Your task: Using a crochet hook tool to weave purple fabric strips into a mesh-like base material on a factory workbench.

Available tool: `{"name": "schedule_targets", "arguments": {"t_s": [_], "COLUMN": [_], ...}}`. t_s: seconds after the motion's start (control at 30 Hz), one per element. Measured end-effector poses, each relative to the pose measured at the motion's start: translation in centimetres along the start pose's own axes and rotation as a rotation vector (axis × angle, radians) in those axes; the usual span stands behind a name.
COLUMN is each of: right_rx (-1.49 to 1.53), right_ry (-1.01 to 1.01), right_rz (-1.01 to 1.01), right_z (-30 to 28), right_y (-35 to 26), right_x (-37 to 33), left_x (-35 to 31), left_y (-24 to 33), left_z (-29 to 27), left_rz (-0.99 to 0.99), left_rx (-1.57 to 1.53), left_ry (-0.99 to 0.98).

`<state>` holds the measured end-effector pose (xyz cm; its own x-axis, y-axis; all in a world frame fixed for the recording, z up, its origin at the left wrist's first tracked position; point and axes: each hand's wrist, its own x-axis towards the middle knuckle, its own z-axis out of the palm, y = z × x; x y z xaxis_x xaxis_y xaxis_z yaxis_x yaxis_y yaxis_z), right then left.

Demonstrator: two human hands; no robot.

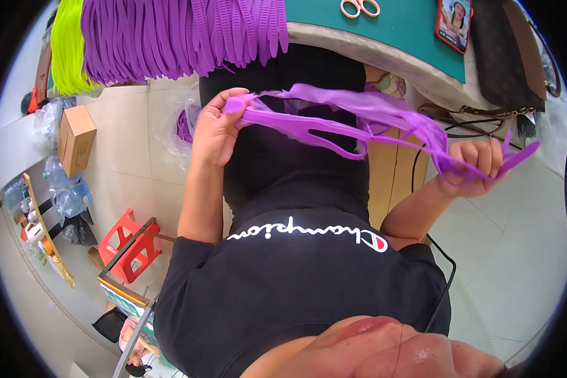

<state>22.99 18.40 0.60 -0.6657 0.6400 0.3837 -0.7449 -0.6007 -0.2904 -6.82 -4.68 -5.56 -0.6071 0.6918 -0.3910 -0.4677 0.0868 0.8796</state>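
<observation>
Black T-shirt [309, 283] with white lettering fills the near side. Thin dark cable [452, 268] runs by its right edge. Black trousers [290, 173] past that.

Strap piece [390, 118]: purple, thin, slotted, strung between both hands over the lap, spanning trousers and floor to the right. Left grip [217, 131] clamped on one end, thumb pressed to fingers. Right grip [474, 159] clamped on the other end, fingers curled in, purple strands around them, flat tongue sticking out past the hand. Upper band looks blurred, can't read its shape.

Beyond the knees: bench [397, 41], green top. Dense row of purple strips [183, 38] at its left, ends hanging down; lime strips [68, 47] right beside, further left. Scissors [360, 7] show only their pale pink loops. Phone [453, 24] in red case, screen lit, near the right end. Dark brown bag [504, 57] just beside.

Floor, left: clear plastic bag [177, 101] with purple stuff in it, near the left hand. Cardboard box [77, 140] further out, red stool [129, 246] too. Other person [130, 331] in pink, well back.
</observation>
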Motion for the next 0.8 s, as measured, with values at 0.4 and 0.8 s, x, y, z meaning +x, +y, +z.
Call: {"name": "schedule_targets", "arguments": {"t_s": [0.4, 0.8], "right_rx": [-0.849, -0.446], "right_ry": [0.020, 0.030], "right_rz": [0.277, 0.552], "right_z": [2.0, 1.4], "right_y": [10.0, 11.9], "right_x": [0.8, -0.4], "left_x": [-3.0, -3.8], "left_y": [1.6, 2.1], "left_z": [6.9, 8.1], "left_rz": [-0.328, 0.075], "left_rx": [-0.400, -0.165], "left_ry": [-0.434, -0.422]}}
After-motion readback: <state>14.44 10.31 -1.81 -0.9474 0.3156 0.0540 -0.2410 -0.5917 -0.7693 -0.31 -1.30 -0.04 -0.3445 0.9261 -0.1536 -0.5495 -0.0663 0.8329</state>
